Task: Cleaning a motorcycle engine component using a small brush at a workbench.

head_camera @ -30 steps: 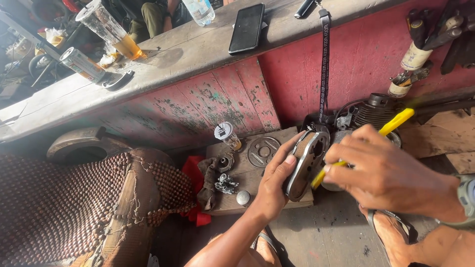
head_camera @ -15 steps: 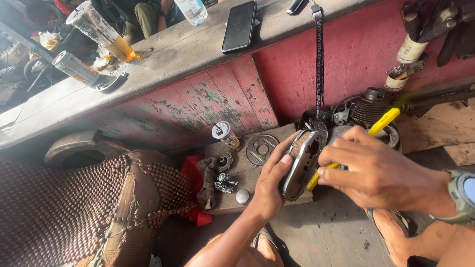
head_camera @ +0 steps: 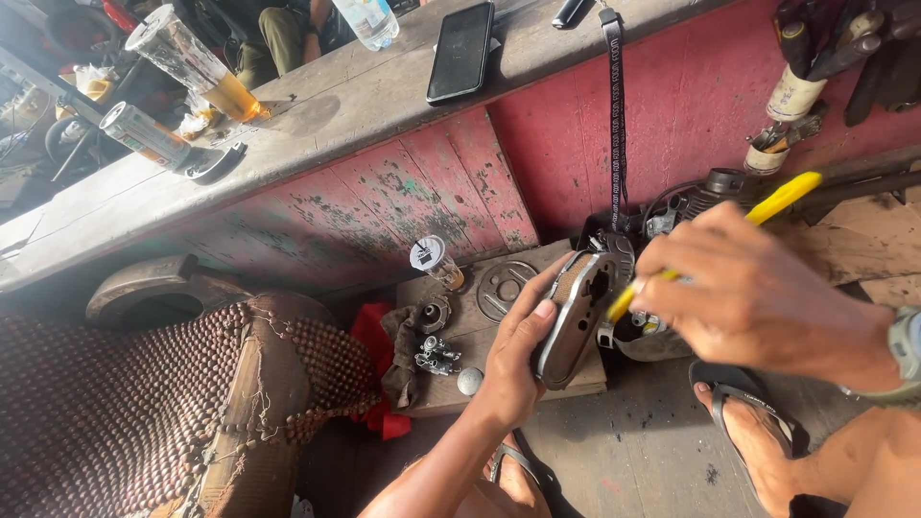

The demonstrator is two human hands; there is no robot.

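Observation:
My left hand [head_camera: 523,341] grips a grey metal engine cover [head_camera: 576,317], holding it upright on its edge over a wooden board [head_camera: 484,326]. My right hand [head_camera: 758,297] holds a yellow-handled tool [head_camera: 782,199], its tip pointing into the cover and the small engine [head_camera: 672,216] behind it. The tool's tip is hidden behind the fingers. A round metal disc [head_camera: 506,285], a small clear cup [head_camera: 434,261], a carburettor-like part [head_camera: 436,355] and a steel ball [head_camera: 469,382] lie on the board to the left of the cover.
A worn wooden counter [head_camera: 317,115] runs above, with a black phone [head_camera: 460,53], a glass of amber drink [head_camera: 192,62], a can [head_camera: 144,134] and a bottle. A black strap [head_camera: 614,115] hangs down the red wall. A beaded seat cover [head_camera: 125,412] is at left. My sandalled foot [head_camera: 758,432] is lower right.
The view has shifted slightly. My right hand with the yellow tool has moved a little up and right; my left hand still holds the cover.

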